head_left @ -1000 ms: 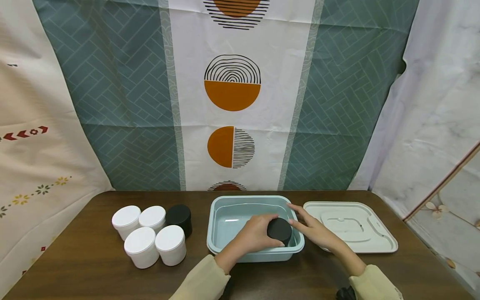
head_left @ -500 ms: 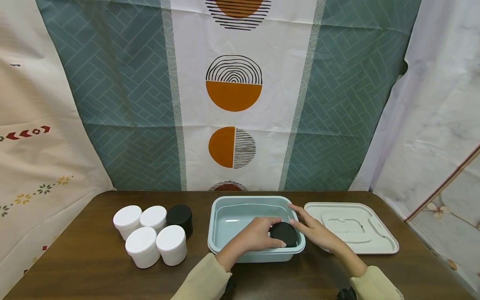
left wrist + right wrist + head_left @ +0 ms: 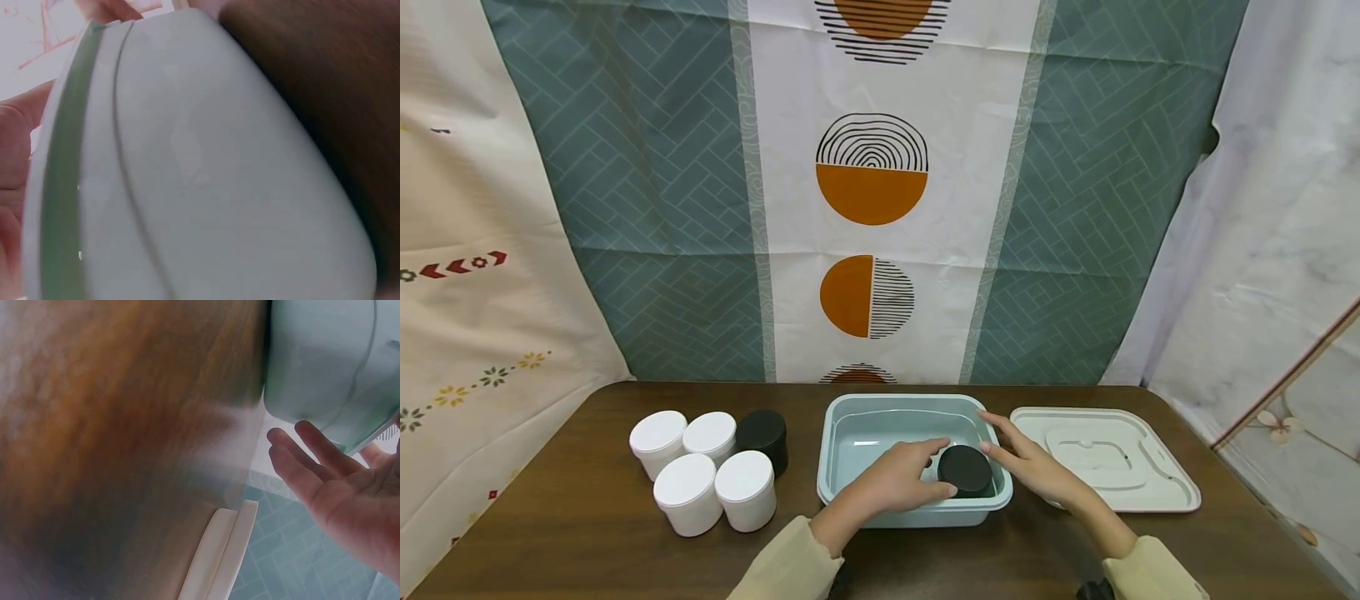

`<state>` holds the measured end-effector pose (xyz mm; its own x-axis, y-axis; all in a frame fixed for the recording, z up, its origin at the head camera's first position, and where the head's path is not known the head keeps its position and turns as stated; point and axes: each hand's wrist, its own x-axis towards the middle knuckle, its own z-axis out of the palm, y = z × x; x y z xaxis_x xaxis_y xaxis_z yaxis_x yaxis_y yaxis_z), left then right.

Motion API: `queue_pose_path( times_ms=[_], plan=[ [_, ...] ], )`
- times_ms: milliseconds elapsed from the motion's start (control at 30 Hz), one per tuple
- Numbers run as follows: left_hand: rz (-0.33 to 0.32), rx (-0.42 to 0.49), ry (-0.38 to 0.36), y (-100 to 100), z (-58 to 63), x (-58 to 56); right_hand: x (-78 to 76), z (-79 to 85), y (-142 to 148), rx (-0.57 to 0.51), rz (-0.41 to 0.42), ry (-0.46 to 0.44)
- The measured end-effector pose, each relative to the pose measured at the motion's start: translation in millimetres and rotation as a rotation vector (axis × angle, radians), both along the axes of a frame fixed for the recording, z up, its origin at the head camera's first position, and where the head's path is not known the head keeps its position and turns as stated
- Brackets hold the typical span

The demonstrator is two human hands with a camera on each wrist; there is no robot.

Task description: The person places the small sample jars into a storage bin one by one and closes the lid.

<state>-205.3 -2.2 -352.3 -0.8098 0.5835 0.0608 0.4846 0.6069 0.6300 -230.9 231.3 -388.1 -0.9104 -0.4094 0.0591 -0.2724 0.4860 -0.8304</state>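
Observation:
A round black-lidded jar stands inside the pale blue plastic box, in its near right corner. At the jar's left side is my left hand, over the box, its thumb and fingers spread apart with a gap showing beside the jar. My right hand is at the box's right rim, fingers stretched out along it. From the right wrist view, the right hand shows extended fingers close by the box's outer wall. The left wrist view is filled mostly by the box's side.
Several white jars and a black jar stand grouped on the left of the brown table. An off-white lid lies flat right of the box. A patterned cloth hangs behind the table.
The black-lidded jar has gone down into the box's near right corner. My left hand has loosened from it and drawn slightly left. The right hand stays at the rim.

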Motion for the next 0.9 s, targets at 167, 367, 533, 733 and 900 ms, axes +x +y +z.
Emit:
queue_pose_path(
  times_ms=[167,367,533,733,900],
  plan=[
    [0.018,0.070,0.058,-27,8.3,8.0,-0.7,0.9,0,-0.024,0.038,-0.004],
    [0.029,0.163,0.092,-61,20.1,14.4,-2.0,0.6,0,-0.017,0.026,-0.016],
    [0.079,0.213,0.187,-88,27.8,19.4,-2.9,0.3,0,-0.016,0.020,-0.024],
    [0.173,0.227,0.256,-125,35.7,24.8,-3.0,2.3,2,-0.024,0.034,-0.034],
    [0.274,0.227,0.239,-155,39.4,27.9,-3.4,3.5,4,-0.028,0.035,-0.050]
  ],
)
